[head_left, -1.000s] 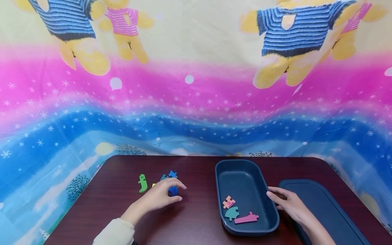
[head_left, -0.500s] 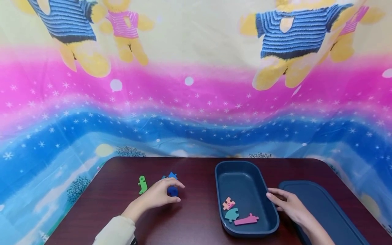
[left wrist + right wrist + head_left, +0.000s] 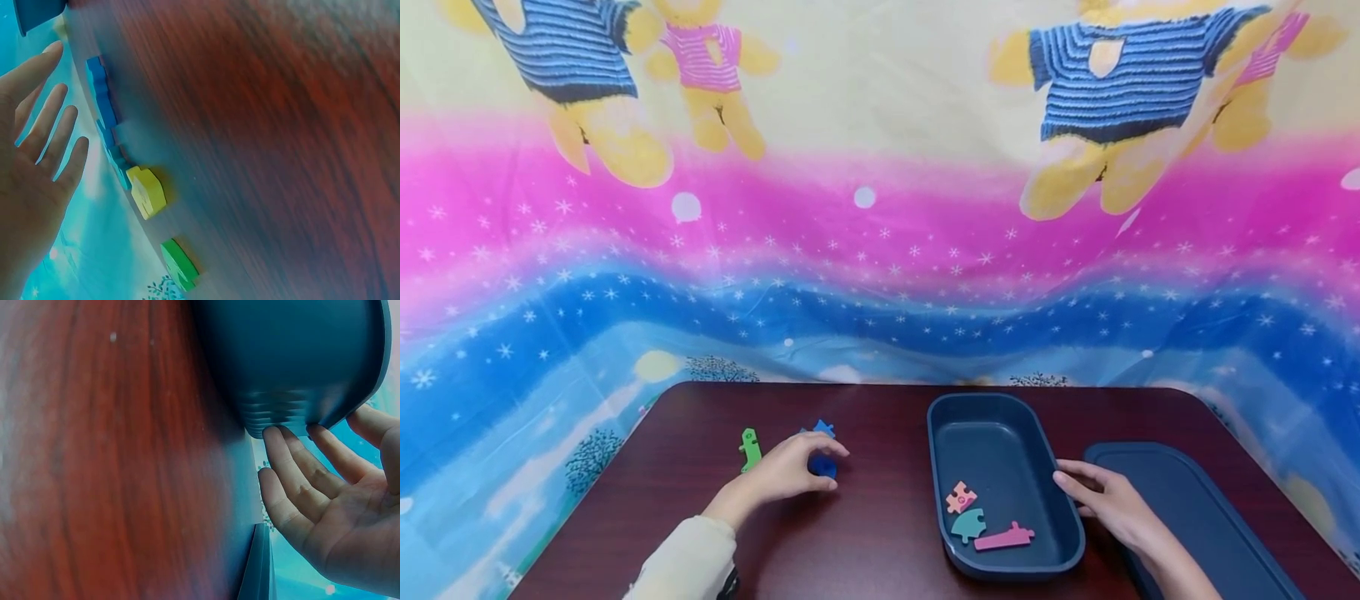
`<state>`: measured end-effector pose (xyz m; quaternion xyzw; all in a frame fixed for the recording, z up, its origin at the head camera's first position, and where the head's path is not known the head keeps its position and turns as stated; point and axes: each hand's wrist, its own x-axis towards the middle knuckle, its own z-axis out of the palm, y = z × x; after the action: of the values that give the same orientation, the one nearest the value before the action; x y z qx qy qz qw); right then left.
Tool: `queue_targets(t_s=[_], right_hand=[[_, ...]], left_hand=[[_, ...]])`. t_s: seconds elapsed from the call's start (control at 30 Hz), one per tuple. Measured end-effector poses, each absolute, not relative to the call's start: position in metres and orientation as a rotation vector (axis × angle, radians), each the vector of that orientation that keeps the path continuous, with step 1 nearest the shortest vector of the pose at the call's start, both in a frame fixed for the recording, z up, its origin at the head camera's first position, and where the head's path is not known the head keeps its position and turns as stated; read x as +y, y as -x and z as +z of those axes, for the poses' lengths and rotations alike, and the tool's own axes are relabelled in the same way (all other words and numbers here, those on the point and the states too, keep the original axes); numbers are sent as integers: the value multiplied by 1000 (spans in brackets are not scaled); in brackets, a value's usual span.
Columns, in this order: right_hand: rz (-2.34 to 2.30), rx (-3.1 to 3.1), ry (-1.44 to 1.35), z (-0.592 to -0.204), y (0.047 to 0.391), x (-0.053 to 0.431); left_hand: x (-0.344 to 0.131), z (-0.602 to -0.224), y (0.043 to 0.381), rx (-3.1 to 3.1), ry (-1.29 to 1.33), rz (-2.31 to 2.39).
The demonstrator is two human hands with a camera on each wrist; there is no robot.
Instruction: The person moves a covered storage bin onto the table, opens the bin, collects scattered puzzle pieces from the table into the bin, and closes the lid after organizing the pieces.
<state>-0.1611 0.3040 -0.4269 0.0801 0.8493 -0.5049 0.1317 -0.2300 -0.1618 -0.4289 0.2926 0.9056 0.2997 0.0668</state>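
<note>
In the head view my left hand [image 3: 785, 472] hovers over several loose puzzle pieces on the table, fingers spread and relaxed, holding nothing. A dark blue piece [image 3: 822, 467] shows between its thumb and fingers, a lighter blue piece [image 3: 823, 428] just beyond. To its left lies a green piece [image 3: 750, 450]; the left wrist view adds a yellow piece [image 3: 147, 194]. My right hand [image 3: 1108, 500] rests its fingertips against the outer right wall of a dark blue box [image 3: 934, 475]. Inside the box lie an orange piece [image 3: 960, 497], a teal piece [image 3: 968, 527] and a pink piece [image 3: 1004, 537].
The dark blue lid [image 3: 1195, 508] lies flat on the table, right of the box and partly behind my right forearm. A patterned curtain [image 3: 865, 250] hangs along the back edge of the brown wooden table [image 3: 865, 533].
My left hand has sunk slightly over the pieces and now covers more of them in the head view. The right hand and the box have stayed in place.
</note>
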Motion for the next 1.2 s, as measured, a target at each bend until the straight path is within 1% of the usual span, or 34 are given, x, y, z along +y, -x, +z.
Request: queue_targets(t_s=[0.43, 1.2], right_hand=[[-1464, 2457, -243, -425, 161, 304], [-1456, 2473, -230, -425, 159, 303]], left_hand=[[-171, -440, 239, 2728, -854, 916], [-175, -446, 242, 2699, -856, 885]])
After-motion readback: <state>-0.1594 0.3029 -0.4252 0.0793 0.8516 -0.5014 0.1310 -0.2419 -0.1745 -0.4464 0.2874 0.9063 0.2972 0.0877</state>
